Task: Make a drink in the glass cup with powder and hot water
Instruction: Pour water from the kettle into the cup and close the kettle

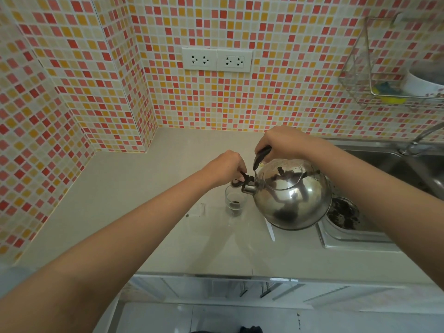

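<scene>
A shiny steel kettle hangs tilted above the counter, its spout pointing left over a small glass cup. Dark powder lies at the bottom of the cup. My right hand grips the kettle's black handle from above. My left hand pinches the black spout cap and holds it lifted at the spout's tip. No water stream shows between spout and cup.
A white spoon lies on the beige counter just under the kettle. A steel sink with a dirty pan and a tap sits at the right. A wire rack hangs on the tiled wall near two sockets.
</scene>
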The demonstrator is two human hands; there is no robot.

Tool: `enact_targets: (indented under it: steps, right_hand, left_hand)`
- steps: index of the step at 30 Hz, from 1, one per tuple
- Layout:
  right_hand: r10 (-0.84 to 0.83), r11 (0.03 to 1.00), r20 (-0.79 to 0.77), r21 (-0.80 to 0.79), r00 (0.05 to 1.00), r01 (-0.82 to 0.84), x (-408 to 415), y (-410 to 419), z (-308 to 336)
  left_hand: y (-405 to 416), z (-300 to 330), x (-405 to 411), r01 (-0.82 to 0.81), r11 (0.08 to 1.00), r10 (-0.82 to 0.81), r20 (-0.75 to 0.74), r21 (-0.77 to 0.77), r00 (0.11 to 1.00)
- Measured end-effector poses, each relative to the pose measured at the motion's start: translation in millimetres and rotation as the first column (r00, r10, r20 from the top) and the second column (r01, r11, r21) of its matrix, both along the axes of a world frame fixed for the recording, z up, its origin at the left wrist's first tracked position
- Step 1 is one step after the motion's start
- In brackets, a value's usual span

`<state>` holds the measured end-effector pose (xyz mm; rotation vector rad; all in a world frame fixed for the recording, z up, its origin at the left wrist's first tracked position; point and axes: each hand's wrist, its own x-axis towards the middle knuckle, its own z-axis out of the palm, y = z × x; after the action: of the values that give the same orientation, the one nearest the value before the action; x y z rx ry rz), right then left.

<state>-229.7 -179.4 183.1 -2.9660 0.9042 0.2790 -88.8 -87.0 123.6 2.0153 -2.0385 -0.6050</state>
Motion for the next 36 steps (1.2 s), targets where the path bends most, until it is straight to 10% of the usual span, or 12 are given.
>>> enact_targets:
  steps: [36]
  right_hand:
    - [0.012, 1.0, -0.045, -0.012, 0.999, -0.013, 6, -10, 0]
  left_hand:
    - [-8, -6, -1, 0.019, 1.0, -0.019, 0.008, -0.023, 1.0]
